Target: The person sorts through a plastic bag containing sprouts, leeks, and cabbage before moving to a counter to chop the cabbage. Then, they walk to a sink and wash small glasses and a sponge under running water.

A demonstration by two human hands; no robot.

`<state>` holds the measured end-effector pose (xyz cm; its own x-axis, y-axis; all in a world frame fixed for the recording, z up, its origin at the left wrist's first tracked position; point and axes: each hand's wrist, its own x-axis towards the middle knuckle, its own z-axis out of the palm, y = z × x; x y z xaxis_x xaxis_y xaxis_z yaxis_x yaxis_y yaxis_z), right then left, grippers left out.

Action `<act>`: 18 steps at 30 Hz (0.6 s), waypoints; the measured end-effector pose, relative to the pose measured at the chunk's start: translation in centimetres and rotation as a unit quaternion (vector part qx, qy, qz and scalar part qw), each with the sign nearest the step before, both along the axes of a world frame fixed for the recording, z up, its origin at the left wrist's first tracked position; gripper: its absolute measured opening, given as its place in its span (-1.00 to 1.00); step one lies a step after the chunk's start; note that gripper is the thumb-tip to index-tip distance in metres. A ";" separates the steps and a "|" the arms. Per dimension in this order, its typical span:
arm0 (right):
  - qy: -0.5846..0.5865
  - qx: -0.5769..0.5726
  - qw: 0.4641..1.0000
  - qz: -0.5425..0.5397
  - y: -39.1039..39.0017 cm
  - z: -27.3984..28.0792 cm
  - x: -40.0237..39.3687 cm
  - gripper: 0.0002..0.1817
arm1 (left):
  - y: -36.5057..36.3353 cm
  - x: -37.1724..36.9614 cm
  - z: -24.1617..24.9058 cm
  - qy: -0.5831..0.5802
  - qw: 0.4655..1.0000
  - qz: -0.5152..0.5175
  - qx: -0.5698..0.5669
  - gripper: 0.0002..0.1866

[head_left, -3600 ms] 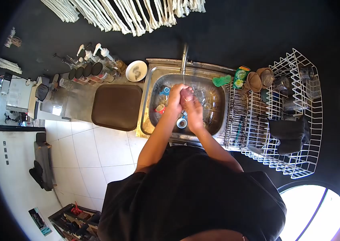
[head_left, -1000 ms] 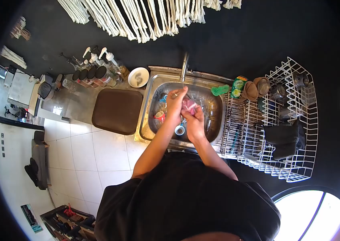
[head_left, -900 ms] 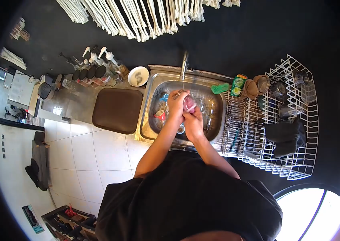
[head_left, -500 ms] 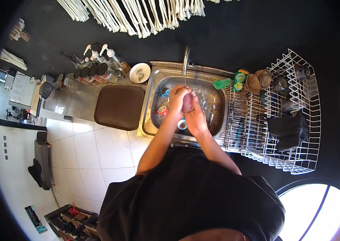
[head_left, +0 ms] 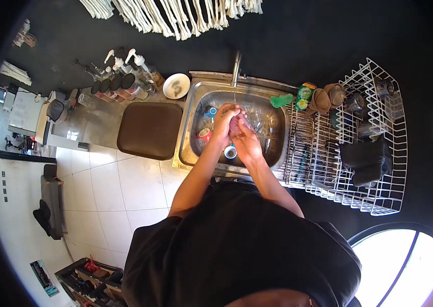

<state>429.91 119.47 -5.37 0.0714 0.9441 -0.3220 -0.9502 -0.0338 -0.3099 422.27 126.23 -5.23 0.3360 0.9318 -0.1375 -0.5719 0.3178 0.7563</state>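
Both hands are together over the metal sink point(head_left: 185, 148), just below the faucet point(head_left: 236, 69). My left hand point(head_left: 223, 126) curls around one side of a dull pink-purple rounded thing point(head_left: 236, 126). My right hand point(head_left: 247, 141) closes on its other side, with the fingers covering much of it. What kind of thing it is, I cannot tell. Around the hands in the basin lie a red cup point(head_left: 204, 134), a blue cup point(head_left: 210, 111), a light cup with dark residue point(head_left: 230, 152) and several clear glasses point(head_left: 267, 125).
Left of the sink are a brown tray point(head_left: 150, 130), a white bowl point(head_left: 177, 86) and several pump bottles point(head_left: 138, 59). At right, a green cloth point(head_left: 281, 101) and a green-yellow pack point(head_left: 305, 96) sit beside a white wire dish rack point(head_left: 375, 204) with glasses and a black cloth point(head_left: 365, 161).
The hands remain joined around the pink-purple thing, with the right fingers shifted further across it. The whole view has moved slightly, so the scene sits a little higher.
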 end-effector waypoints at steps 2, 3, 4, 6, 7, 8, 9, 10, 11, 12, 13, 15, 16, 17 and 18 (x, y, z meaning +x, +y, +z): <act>-0.046 -0.012 0.999 -0.022 0.2 -0.5 -0.4 -0.79 | 0.0 0.3 -1.0 0.004 0.999 0.048 -0.026 -0.81; -0.093 -0.029 0.994 -0.046 0.2 -1.4 -0.4 -0.81 | 0.0 0.3 -0.9 0.003 0.999 0.047 -0.025 -0.81; -0.098 -0.126 0.984 -0.076 0.1 -2.8 -0.1 -0.84 | -0.2 0.3 -0.8 -0.020 0.994 0.065 -0.082 -0.76; -0.106 -0.163 0.975 -0.109 -0.8 -2.3 1.4 -0.83 | -0.2 -0.6 0.4 -0.022 0.985 0.081 -0.147 -0.55; -0.112 -0.198 0.963 -0.142 -0.9 -2.0 1.7 -0.81 | -0.1 -1.2 1.0 -0.024 0.986 0.085 -0.145 -0.55; -0.135 -0.249 0.938 -0.199 -0.7 0.4 1.5 -0.80 | -0.3 -1.6 2.3 -0.045 0.984 0.080 -0.155 -0.51; -0.135 -0.247 0.939 -0.197 -0.3 0.2 1.3 -0.80 | -0.4 -2.1 3.0 -0.065 0.981 0.073 -0.167 -0.46; -0.193 -0.185 0.943 -0.200 0.0 -0.3 1.3 -0.78 | 0.3 -2.8 0.3 -0.045 0.985 0.061 -0.157 -0.44; -0.249 -0.123 0.939 -0.201 0.1 -0.7 1.1 -0.76 | -0.1 -2.4 -0.1 -0.044 0.984 0.062 -0.161 -0.44; -0.310 -0.051 0.934 -0.171 0.3 -1.1 0.7 -0.78 | -0.4 -1.7 -0.4 0.005 0.986 0.045 -0.158 -0.44; -0.308 -0.050 0.934 -0.173 0.5 -1.5 0.2 -0.78 | -0.3 -1.0 -0.6 0.052 0.987 0.027 -0.151 -0.44; -0.500 -0.035 0.849 -0.165 0.9 -1.0 -0.7 -0.80 | 0.0 -0.7 -3.0 0.074 0.984 -0.014 -0.159 -0.50; -0.605 0.036 0.774 -0.185 0.5 -1.1 -0.6 -0.77 | 0.4 -0.7 -4.5 0.089 0.985 -0.036 -0.146 -0.49; -0.723 0.110 0.657 -0.183 -0.3 1.5 0.0 -0.76 | 0.8 -0.6 -5.3 0.105 0.984 -0.058 -0.134 -0.48; -0.737 0.115 0.643 -0.171 -0.6 2.3 -0.1 -0.74 | -0.1 -0.3 -1.9 0.063 0.986 -0.080 -0.129 -0.46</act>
<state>429.82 118.90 -3.09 0.3550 0.8019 0.4805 0.4437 0.3079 -0.8416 422.01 126.14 -7.17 0.4407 0.7968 -0.4135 -0.4054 0.5876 0.7003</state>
